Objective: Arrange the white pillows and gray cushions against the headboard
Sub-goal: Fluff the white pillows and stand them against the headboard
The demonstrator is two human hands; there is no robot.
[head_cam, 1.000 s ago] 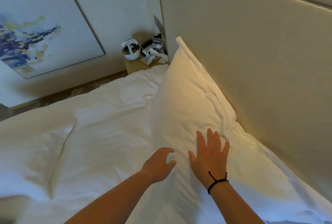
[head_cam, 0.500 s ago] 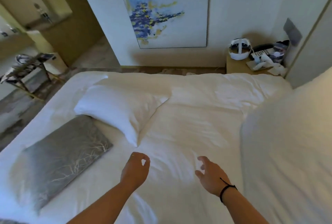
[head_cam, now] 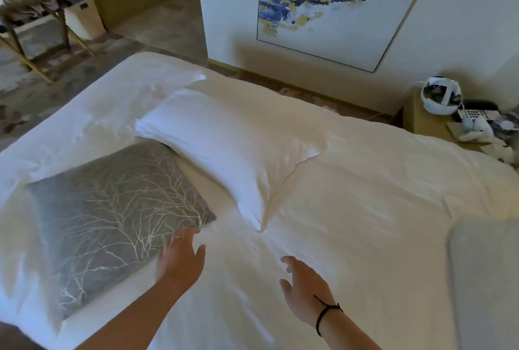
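Note:
A gray cushion (head_cam: 109, 214) with a pale branch pattern lies flat on the white bed (head_cam: 365, 195) at the left. A white pillow (head_cam: 224, 147) lies beside it, its near corner pointing toward me. My left hand (head_cam: 179, 258) stretches out with spread fingers over the cushion's near right corner; its fingertips reach the cushion's edge. My right hand (head_cam: 304, 290), with a black band at the wrist, hovers open above the duvet, holding nothing. At the lower right edge shows part of another white pillow (head_cam: 486, 279). The headboard is out of view.
A nightstand (head_cam: 429, 122) at the right carries a white headset (head_cam: 442, 95), a phone and crumpled papers. A framed painting (head_cam: 323, 6) leans on the wall beyond the bed. A luggage rack (head_cam: 31, 29) stands on the floor at the far left.
My view swung from the pillow at the headboard to the foot of the bed. Both hands left that pillow, and the left hand has reached to the gray cushion's corner.

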